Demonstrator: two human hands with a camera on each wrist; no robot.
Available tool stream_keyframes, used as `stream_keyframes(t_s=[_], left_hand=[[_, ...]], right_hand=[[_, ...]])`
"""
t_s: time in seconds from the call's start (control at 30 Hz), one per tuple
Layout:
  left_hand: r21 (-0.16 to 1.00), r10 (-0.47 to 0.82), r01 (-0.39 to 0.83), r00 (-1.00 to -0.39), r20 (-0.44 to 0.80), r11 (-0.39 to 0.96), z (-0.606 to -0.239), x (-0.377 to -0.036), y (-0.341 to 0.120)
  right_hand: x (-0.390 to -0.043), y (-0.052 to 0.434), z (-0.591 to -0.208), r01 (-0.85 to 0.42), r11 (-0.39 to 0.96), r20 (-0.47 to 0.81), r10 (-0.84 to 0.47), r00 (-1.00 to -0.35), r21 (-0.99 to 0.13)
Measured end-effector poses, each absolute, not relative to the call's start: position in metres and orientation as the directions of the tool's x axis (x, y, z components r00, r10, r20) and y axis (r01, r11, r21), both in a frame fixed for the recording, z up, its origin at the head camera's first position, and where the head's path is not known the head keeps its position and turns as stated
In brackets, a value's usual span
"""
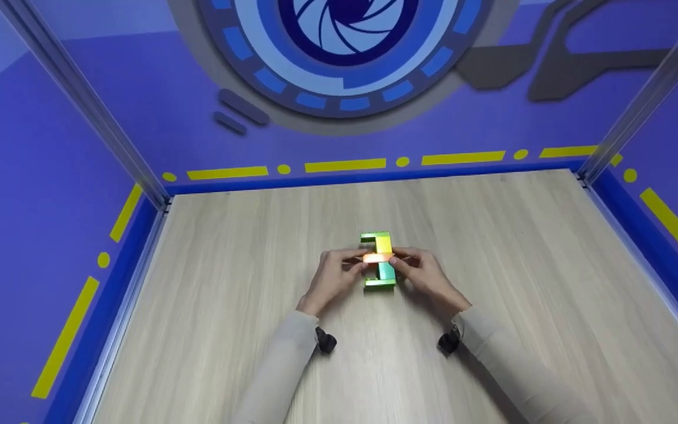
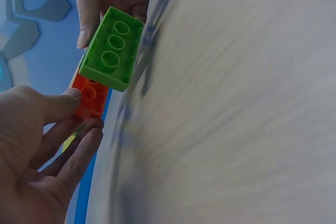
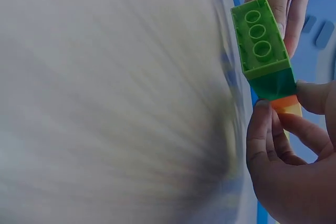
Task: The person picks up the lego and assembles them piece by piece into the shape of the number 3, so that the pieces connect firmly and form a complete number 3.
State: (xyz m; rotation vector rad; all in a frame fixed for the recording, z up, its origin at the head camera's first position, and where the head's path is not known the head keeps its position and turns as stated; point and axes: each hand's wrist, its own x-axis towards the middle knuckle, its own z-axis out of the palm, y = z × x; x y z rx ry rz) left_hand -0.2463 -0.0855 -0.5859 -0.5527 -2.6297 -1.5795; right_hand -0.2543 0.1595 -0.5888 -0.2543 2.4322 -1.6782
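Toy building bricks are joined in one piece. A green brick (image 1: 379, 283) caps its near end, followed by a teal brick (image 1: 386, 271), an orange brick (image 1: 376, 258), a yellow brick (image 1: 384, 244) and another green brick (image 1: 374, 235) at the far end. My left hand (image 1: 333, 275) pinches the jutting end of the orange brick between thumb and fingers. From the other side, my right hand (image 1: 428, 275) grips the piece where teal and orange meet. Hollow tubes show on the underside of the near green brick (image 2: 111, 50) in the left wrist view.
The piece is held above a pale wood-grain table (image 1: 245, 247). A blue-purple back wall (image 1: 339, 144) with yellow marks and side walls with metal corner posts (image 1: 89, 106) enclose it. A small black wrist camera (image 1: 326, 340) sits at each cuff.
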Motion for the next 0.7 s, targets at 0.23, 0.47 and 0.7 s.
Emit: stream_keyframes(t_s=[0.23,0.47,0.7], left_hand=[[0.84,0.277,0.281,-0.947,0.164,0.464,-0.5929,-0.2484,-0.0817],[0.833,0.277,0.26,-0.952,0.134,0.489,-0.5947,-0.2501,-0.0781],[0.817,0.275,0.261,-0.952,0.132,0.514,-0.5932,-0.2547,-0.0777]], right_hand=[[-0.256,0.1608,-0.5948,-0.037,0.415,-0.054,-0.207,-0.977,-0.909],[-0.2557,0.1646,-0.5988,-0.026,0.42,-0.071,-0.215,-0.974,-0.907],[-0.2612,0.1622,-0.5969,-0.056,0.441,-0.044,-0.212,-0.976,-0.896]])
